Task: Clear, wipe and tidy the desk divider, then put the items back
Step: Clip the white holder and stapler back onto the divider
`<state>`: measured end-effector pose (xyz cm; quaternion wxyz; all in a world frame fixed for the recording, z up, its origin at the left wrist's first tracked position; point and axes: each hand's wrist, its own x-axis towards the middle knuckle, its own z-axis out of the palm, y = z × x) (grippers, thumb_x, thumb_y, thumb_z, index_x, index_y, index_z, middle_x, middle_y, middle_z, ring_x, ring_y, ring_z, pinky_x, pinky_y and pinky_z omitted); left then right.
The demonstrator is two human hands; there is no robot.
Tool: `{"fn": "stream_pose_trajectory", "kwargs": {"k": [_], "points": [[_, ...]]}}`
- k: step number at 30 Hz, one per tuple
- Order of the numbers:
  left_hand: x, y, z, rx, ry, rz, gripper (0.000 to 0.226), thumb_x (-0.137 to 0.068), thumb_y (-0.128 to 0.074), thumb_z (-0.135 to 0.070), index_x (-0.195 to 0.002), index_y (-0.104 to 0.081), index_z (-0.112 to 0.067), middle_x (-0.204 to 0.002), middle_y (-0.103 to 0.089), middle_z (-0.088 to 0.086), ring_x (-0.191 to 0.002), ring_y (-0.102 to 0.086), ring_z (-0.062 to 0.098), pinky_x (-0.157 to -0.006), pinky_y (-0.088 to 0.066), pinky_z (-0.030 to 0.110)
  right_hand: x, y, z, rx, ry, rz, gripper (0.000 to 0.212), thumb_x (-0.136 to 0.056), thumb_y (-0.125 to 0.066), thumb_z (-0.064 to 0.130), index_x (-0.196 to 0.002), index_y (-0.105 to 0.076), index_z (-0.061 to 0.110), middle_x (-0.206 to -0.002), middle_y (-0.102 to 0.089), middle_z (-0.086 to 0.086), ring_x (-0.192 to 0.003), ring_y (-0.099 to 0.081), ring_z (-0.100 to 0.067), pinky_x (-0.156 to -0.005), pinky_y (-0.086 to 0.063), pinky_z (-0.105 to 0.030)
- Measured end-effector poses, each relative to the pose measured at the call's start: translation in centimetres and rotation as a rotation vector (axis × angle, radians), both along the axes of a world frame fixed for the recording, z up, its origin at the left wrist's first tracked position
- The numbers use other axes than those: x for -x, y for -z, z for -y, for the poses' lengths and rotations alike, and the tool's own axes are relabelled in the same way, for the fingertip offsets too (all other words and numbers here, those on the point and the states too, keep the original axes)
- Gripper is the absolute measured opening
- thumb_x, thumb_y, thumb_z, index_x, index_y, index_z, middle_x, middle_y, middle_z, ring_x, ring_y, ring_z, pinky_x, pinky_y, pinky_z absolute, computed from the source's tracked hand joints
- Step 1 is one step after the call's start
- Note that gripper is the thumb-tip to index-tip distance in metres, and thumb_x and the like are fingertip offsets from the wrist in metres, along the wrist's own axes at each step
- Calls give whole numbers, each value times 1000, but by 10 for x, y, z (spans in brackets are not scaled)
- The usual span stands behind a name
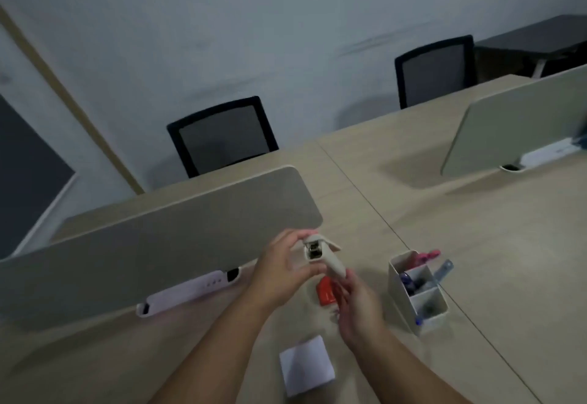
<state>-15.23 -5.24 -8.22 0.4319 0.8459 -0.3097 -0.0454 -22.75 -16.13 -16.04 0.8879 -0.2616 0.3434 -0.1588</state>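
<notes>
No writing or brand can be read anywhere; everything is too blurred. Both hands are up over the pale wood-grain counter (444,245), holding a small beige stapler (317,254) between them, smooth plastic with a rounded body and a metal-looking end facing up. The left hand (279,273) curls its fingers (293,238) around the stapler's upper end, thumb underneath. The right hand (355,305) pinches the lower tip with its fingers (341,283). The stapler sits just in front of the right end of the desk divider (158,245), a flat grey-beige panel with rounded corners standing upright along the counter. Beneath the hands lies a small red box (325,292), partly hidden. A white paper pad (306,365), square and flat, rests nearer the person. To the right stands a white two-compartment pen holder (419,292), boxy, with pink and blue things poking out. A pale pink strip (187,292) lies at the divider's foot.
</notes>
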Motion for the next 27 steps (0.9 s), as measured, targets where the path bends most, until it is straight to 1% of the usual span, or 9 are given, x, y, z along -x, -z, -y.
{"fn": "stream_pose_trajectory", "kwargs": {"k": [3, 5, 6, 9, 12, 15, 20, 24, 27], "points": [[-34, -52, -5, 26, -63, 144, 55, -69, -86, -25, -119, -64, -27, -119, -62, -7, -117, -55, 12, -100, -41, 28, -57, -50, 2, -22, 10, 131, 39, -88, -37, -8, -120, -56, 0, -94, -59, -14, -77, -54, -15, -74, -44, -21], [-56, -78, -10, 35, -129, 210, 56, -72, -84, -25, -124, -61, -26, -119, -59, -7, -117, -53, 14, -101, -41, 31, -88, -80, 2, -6, -45, 212, 46, -89, -36, -10, -133, -47, -2, -108, -58, -18, -80, -57, -15, -78, -47, -23], [-70, -88, -13, 34, -164, 251, 57, -74, -82, -25, -126, -60, -26, -119, -59, -6, -116, -52, 15, -100, -41, 32, -105, -91, 0, -2, -69, 242, 47, -90, -37, -9, -135, -45, -1, -109, -58, -19, -80, -58, -16, -78, -48, -23], [-101, -101, -13, 27, -238, 316, 61, -79, -78, -29, -134, -54, -29, -122, -57, -8, -117, -52, 15, -101, -43, 35, -138, -111, -5, 50, -125, 265, 43, -90, -40, -6, -131, -50, 5, -101, -60, -17, -73, -58, -15, -67, -51, -18], [-125, -98, -10, -20, -259, 336, 63, -82, -75, -34, -139, -49, -31, -127, -56, -6, -120, -49, 19, -104, -43, 40, -156, -112, -9, 80, -151, 245, 41, -89, -39, -7, -126, -54, 4, -100, -60, -16, -69, -56, -14, -56, -48, -14], [-146, -92, -7, -90, -251, 341, 64, -84, -72, -37, -142, -46, -29, -131, -56, -2, -120, -48, 23, -103, -43, 43, -167, -103, -11, 62, -149, 226, 40, -89, -39, -7, -126, -52, 2, -106, -58, -20, -74, -57, -17, -66, -48, -19], [-164, -85, 3, -165, -265, 329, 64, -87, -67, -42, -145, -43, -29, -132, -56, 0, -120, -47, 26, -103, -42, 46, -174, -90, -11, 59, -174, 212, 40, -90, -39, -5, -128, -50, 2, -100, -58, -19, -76, -55, -21, -74, -47, -26], [-169, -75, 7, -201, -271, 310, 64, -88, -66, -42, -145, -43, -27, -132, -58, 3, -121, -48, 29, -104, -41, 45, -171, -82, -11, 43, -224, 192, 38, -93, -40, -1, -129, -50, 6, -98, -59, -15, -84, -58, -22, -82, -49, -27], [-172, -62, 4, -191, -278, 267, 64, -86, -68, -42, -144, -44, -29, -138, -56, 2, -126, -48, 28, -107, -41, 47, -169, -73, -8, 57, -259, 168, 38, -94, -40, 2, -130, -49, 6, -100, -60, -14, -87, -59, -23, -83, -49, -28]]}}
